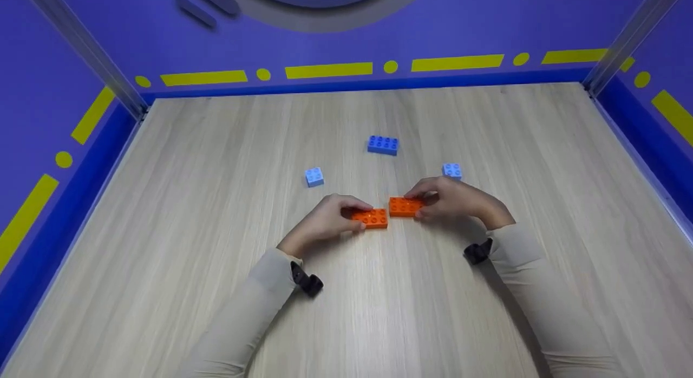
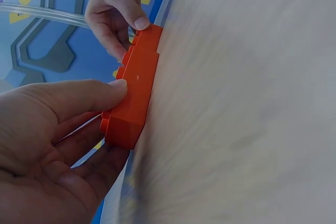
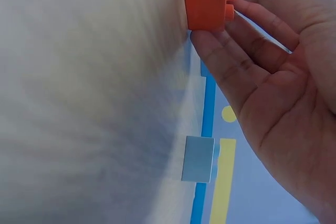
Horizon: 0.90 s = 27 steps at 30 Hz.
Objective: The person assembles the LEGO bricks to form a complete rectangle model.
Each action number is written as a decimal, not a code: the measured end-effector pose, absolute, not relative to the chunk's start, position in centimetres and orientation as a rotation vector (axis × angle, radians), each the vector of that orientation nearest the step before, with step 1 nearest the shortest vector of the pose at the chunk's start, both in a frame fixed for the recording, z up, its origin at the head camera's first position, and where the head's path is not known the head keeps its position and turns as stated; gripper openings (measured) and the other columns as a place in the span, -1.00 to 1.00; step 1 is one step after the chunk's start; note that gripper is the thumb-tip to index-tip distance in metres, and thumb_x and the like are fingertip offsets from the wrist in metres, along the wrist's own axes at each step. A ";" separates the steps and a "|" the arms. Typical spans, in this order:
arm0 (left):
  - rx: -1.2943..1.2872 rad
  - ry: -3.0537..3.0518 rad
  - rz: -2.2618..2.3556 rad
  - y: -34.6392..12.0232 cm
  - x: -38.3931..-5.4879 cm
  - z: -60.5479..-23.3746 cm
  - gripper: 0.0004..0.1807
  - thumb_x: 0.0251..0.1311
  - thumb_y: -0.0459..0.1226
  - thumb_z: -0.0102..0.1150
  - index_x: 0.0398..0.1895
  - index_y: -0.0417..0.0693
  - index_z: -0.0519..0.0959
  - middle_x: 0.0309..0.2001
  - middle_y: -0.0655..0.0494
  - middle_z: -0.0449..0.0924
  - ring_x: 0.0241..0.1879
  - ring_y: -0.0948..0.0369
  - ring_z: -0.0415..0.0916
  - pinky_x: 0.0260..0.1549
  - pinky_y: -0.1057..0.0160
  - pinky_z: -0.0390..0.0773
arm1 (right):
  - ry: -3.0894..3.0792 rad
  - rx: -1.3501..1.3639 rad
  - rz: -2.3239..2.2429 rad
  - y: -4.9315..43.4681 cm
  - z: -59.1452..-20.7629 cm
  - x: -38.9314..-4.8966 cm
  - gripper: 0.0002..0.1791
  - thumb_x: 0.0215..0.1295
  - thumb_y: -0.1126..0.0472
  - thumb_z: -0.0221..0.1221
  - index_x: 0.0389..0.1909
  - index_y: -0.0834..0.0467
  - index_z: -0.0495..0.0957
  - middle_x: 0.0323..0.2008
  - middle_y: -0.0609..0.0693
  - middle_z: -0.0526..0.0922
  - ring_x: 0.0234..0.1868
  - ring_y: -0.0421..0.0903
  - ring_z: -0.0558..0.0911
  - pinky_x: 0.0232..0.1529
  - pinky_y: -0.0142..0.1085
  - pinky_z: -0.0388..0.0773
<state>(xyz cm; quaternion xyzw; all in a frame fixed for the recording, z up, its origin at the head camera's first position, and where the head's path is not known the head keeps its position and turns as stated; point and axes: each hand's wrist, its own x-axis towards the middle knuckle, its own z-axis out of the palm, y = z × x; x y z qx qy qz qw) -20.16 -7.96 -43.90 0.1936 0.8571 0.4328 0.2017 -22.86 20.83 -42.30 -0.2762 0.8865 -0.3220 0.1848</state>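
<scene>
Two orange building bricks with studs on top lie end to end on the wooden table, a narrow gap between them in the head view. My left hand [image 1: 327, 218] pinches the left orange brick [image 1: 376, 219] between thumb and fingers. The right orange brick [image 1: 401, 207], set slightly farther back, is pinched by my right hand [image 1: 455, 198]. In the left wrist view the thumb presses the side of the left brick [image 2: 137, 90]. The right wrist view shows fingers around the end of the right brick [image 3: 205, 4].
A dark blue brick [image 1: 383, 145] lies farther back on the table [image 1: 216, 167]. One small light blue brick [image 1: 314, 177] sits beyond my left hand. Another light blue brick [image 1: 452, 171] stands just behind my right hand. Blue-purple walls [image 1: 325, 47] enclose the back and sides.
</scene>
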 end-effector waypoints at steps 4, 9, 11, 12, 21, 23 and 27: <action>0.550 2.393 1.224 -8.0 -20.3 -44.0 -0.56 0.05 -0.34 0.32 0.07 0.05 0.63 0.12 0.07 0.59 0.15 0.14 0.45 0.25 0.14 0.35 | 2.491 -0.781 -0.904 20.9 -42.2 -22.7 -0.59 0.09 0.26 0.36 0.02 0.10 0.64 0.02 0.04 0.65 0.07 0.03 0.57 0.16 -0.01 0.49; 0.563 2.379 1.255 -8.0 -20.5 -44.3 -0.57 0.07 -0.36 0.30 0.07 0.03 0.63 0.11 0.06 0.59 0.13 0.15 0.45 0.23 0.14 0.38 | 2.482 -0.816 -0.904 20.9 -42.3 -22.5 -0.60 0.08 0.24 0.37 0.00 0.10 0.65 -0.01 0.02 0.66 0.04 0.00 0.58 0.13 -0.03 0.51; 0.555 2.380 1.253 -8.0 -20.5 -44.4 -0.57 0.08 -0.34 0.31 0.08 0.05 0.62 0.12 0.07 0.58 0.14 0.16 0.45 0.23 0.15 0.37 | 2.477 -0.830 -0.908 20.9 -42.3 -22.4 -0.60 0.08 0.24 0.37 0.00 0.10 0.65 -0.02 0.01 0.66 0.03 -0.02 0.59 0.12 -0.04 0.52; 0.552 2.380 1.252 -8.0 -20.5 -44.4 -0.57 0.08 -0.34 0.31 0.09 0.05 0.62 0.13 0.07 0.58 0.14 0.16 0.45 0.23 0.15 0.37 | 2.474 -0.837 -0.910 20.9 -42.3 -22.4 -0.60 0.07 0.24 0.38 0.00 0.10 0.65 -0.02 0.01 0.66 0.03 -0.02 0.59 0.12 -0.04 0.52; 0.510 2.351 1.301 -7.9 -20.4 -44.7 -0.57 0.11 -0.31 0.30 0.11 0.08 0.61 0.17 0.09 0.55 0.19 0.16 0.41 0.25 0.14 0.35 | 2.452 -0.872 -0.905 20.9 -42.3 -22.3 -0.61 0.07 0.24 0.38 -0.01 0.07 0.65 -0.01 -0.01 0.66 0.03 -0.03 0.59 0.12 -0.05 0.52; 0.505 2.342 1.315 -7.9 -20.4 -44.8 -0.56 0.11 -0.32 0.30 0.11 0.08 0.61 0.17 0.09 0.55 0.18 0.17 0.42 0.24 0.15 0.36 | 2.445 -0.870 -0.907 20.9 -42.2 -22.2 -0.61 0.07 0.24 0.38 -0.02 0.07 0.66 -0.01 -0.01 0.66 0.04 -0.03 0.59 0.13 -0.05 0.52; 0.497 2.321 1.345 -8.0 -20.4 -44.9 -0.56 0.10 -0.33 0.29 0.11 0.08 0.61 0.17 0.09 0.55 0.17 0.17 0.42 0.23 0.15 0.37 | 2.443 -0.863 -0.901 20.8 -42.2 -22.2 -0.61 0.06 0.24 0.38 -0.02 0.06 0.65 0.00 -0.02 0.66 0.04 -0.04 0.58 0.14 -0.05 0.50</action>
